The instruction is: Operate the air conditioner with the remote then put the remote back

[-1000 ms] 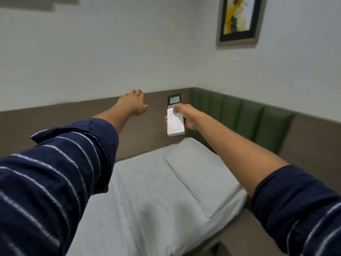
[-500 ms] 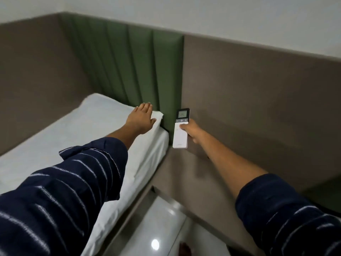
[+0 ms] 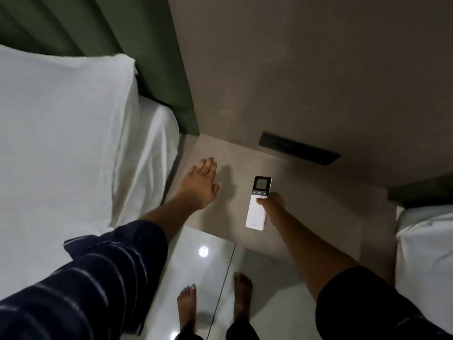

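My right hand (image 3: pixel 272 202) has its fingers (image 3: pixel 260 200) clenched around the remote (image 3: pixel 257 204), thumb across its face just below the small dark screen, the white body pointing back toward me. My left hand (image 3: pixel 199 184) hangs flat beside it, fingers spread and released, holding nothing, a short way left of the remote and not touching it. Both hands hover over the brown bedside worktop (image 3: pixel 318 204), which sits between the white bed (image 3: pixel 61 143) on the left and a second bed edge (image 3: pixel 424 241) at far right. I cannot tell whether the remote's near end is resting on the worktop or just above it. On the wall panel beyond, a dark slot-like fitting (image 3: pixel 297 148) lies past the remote and to its right; what it is I cannot make out. I judge the air-conditioner step is done and I am on the put-back step. The next move calls for lowering the remote flat onto the worktop, then opening the right fingers and drawing the hand clear without dragging it toward the near edge, where the tiled floor (image 3: pixel 196 266) begins.
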Demonstrator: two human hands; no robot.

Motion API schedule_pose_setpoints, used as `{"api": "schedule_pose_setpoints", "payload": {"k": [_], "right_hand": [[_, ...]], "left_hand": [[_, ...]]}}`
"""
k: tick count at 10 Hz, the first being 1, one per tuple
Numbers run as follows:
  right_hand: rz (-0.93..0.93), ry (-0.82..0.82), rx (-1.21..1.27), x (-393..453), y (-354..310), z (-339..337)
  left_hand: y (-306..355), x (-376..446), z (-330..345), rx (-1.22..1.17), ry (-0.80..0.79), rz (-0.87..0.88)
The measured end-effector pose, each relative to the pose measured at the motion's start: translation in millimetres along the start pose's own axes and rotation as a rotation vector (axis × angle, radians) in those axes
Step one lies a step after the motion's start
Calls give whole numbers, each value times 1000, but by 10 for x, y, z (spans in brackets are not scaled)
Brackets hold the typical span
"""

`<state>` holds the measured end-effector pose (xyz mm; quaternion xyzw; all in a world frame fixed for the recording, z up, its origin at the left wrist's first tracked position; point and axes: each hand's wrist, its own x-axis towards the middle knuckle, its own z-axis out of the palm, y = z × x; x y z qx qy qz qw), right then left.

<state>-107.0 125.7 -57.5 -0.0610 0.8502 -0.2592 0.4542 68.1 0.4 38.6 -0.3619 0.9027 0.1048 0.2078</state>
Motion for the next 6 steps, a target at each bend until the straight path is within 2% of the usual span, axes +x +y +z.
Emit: {"api": "schedule_pose_setpoints", "payload": {"k": [1, 3, 4, 6], "right_hand": [[53, 35, -25, 477, 396, 186], [58, 75, -94, 660, 603, 266], [57, 70, -106, 581, 572, 169], [11, 115, -147, -161, 242, -182]], "left_hand": [[58, 247, 500, 8, -48, 55], [185, 348, 683, 11, -72, 106], [246, 319, 581, -25, -67, 121], [306, -28, 14, 15, -64, 193]]}}
